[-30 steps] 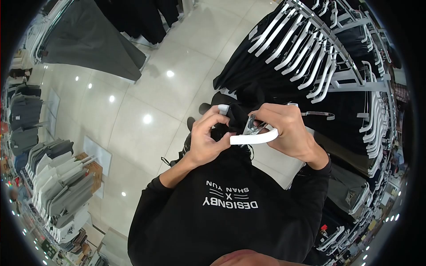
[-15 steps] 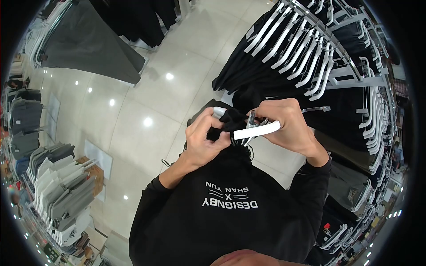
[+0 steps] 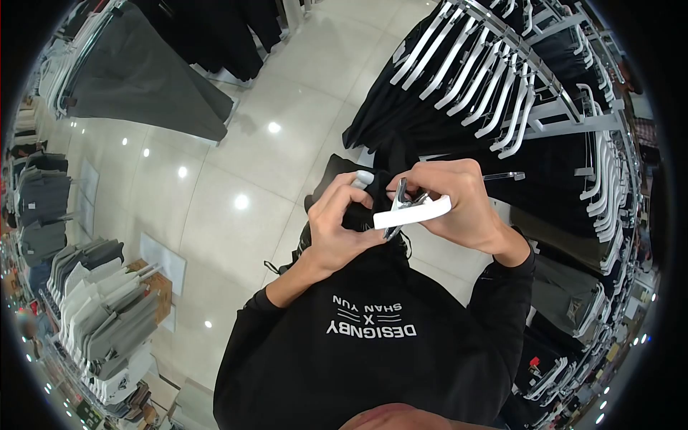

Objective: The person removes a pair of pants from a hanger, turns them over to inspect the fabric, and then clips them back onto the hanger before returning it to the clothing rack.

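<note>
A white hanger [image 3: 412, 213] with metal clips is gripped in my right hand [image 3: 459, 197], its metal hook sticking out to the right. Bunched black cloth of a garment [image 3: 383, 166] lies beneath and between both hands. My left hand [image 3: 337, 222] is curled around the garment's edge, its thumb reaching under the hanger's near end at a metal clip [image 3: 392, 232]. A silver-grey cover [image 3: 365, 177] wraps one left fingertip. The fingers' hold on the cloth is partly hidden by the hanger.
A metal rack [image 3: 530, 57] with black garments on white hangers [image 3: 466, 79] stands close at the right. Grey garments [image 3: 143, 79] hang at the upper left. More shirts [image 3: 107, 301] hang at the lower left. Glossy tiled floor [image 3: 236, 172] runs between them.
My left hand has shifted right, its thumb now under the hanger's end. The hanger has moved slightly left and its clip is tilted differently; my right hand stays nearly in place.
</note>
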A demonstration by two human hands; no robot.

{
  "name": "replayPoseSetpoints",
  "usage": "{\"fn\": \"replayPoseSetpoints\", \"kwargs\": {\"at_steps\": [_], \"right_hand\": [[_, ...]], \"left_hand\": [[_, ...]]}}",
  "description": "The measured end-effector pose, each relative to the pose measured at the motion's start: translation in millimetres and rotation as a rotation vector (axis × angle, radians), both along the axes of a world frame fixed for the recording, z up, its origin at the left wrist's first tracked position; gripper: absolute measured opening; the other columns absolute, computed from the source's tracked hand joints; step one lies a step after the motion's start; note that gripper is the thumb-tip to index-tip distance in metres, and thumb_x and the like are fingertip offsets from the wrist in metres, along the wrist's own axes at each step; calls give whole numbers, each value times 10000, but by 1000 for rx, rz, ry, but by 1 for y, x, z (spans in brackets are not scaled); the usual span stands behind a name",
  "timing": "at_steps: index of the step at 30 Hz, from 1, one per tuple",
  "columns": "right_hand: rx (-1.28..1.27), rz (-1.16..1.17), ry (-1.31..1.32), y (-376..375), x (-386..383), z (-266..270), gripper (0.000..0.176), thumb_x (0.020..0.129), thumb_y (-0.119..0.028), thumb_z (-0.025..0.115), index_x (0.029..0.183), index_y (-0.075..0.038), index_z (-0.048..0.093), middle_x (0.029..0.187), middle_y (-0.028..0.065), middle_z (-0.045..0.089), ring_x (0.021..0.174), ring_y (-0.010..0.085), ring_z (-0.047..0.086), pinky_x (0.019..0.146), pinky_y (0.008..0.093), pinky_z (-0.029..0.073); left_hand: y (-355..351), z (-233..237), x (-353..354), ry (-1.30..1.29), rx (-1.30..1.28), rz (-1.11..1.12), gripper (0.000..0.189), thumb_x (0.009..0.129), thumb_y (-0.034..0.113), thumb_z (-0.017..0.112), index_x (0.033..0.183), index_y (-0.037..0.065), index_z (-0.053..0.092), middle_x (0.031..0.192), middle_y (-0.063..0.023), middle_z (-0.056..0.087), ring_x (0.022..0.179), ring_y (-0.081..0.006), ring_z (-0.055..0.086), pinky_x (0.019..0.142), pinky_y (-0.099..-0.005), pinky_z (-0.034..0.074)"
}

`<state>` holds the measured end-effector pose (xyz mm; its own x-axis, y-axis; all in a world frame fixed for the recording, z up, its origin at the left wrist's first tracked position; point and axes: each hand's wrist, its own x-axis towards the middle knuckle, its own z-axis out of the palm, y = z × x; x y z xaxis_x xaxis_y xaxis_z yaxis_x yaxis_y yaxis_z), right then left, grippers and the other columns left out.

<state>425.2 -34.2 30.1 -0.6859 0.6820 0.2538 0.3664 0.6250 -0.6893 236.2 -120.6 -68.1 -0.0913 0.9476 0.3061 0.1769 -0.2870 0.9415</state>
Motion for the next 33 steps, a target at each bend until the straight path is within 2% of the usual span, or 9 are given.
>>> {"fn": "replayPoseSetpoints", "kwargs": {"at_steps": [3,6,9,12,18,22,25,29,33], "right_hand": [[-63,17,-25,-4,-3,16,245,673,45,837,896,21,739,729,119,701,635,252,717,541,303,524],[-64,-3,-20,-8,-3,15,255,670,38,844,904,15,747,730,119,707,638,243,722,546,301,532],[-26,-25,26,-8,-4,8,192,730,-25,866,892,-16,764,683,50,689,551,134,643,480,247,443],[6,-36,6,-5,-2,5,179,721,-14,863,870,-15,764,666,44,683,542,138,644,488,248,453],[-97,4,12,1,-1,18,500,714,52,841,1191,-21,713,880,72,696,700,130,666,544,241,507],[-206,126,9,5,9,21,771,694,69,820,1410,-55,564,846,44,559,730,128,630,554,249,501],[-287,234,-138,10,8,39,747,694,-45,831,1381,-29,537,872,75,563,750,245,600,675,368,496],[-196,343,-124,25,1,55,622,709,-147,819,1274,-6,598,901,93,578,804,264,614,703,375,519],[-233,378,-79,34,-5,53,382,860,-182,811,1142,15,645,946,126,629,777,284,639,683,385,506]], "left_hand": [[2,-10,4,9,26,48,395,628,-11,910,938,-1,665,1122,-185,690,940,-297,720,787,-338,567],[2,-12,2,-18,30,123,343,671,-24,898,967,-8,726,1105,-185,704,937,-289,730,797,-324,570],[3,-6,-1,52,112,98,299,697,-61,872,956,-23,729,1084,-180,718,927,-267,735,796,-319,570],[4,-4,1,-128,64,108,275,720,-102,837,964,-26,736,1080,-176,726,922,-244,735,785,-309,565],[3,-2,-12,-199,-7,66,270,741,-139,819,980,-40,743,960,-90,687,846,-133,691,704,-242,526],[2,10,-19,-314,-2,18,246,785,-197,746,1004,-83,738,963,-70,646,830,-107,676,691,-211,537],[-1,23,-31,-285,-50,18,242,796,-210,718,1011,-102,735,984,-77,645,847,-116,684,746,-226,577],[1,35,-44,-249,-104,9,263,764,-210,716,1002,-103,742,1001,-92,653,878,-131,697,798,-245,613],[-1,32,-58,-162,-100,-57,259,737,-191,739,976,-94,748,1052,-121,680,916,-146,701,822,-265,625]]}}
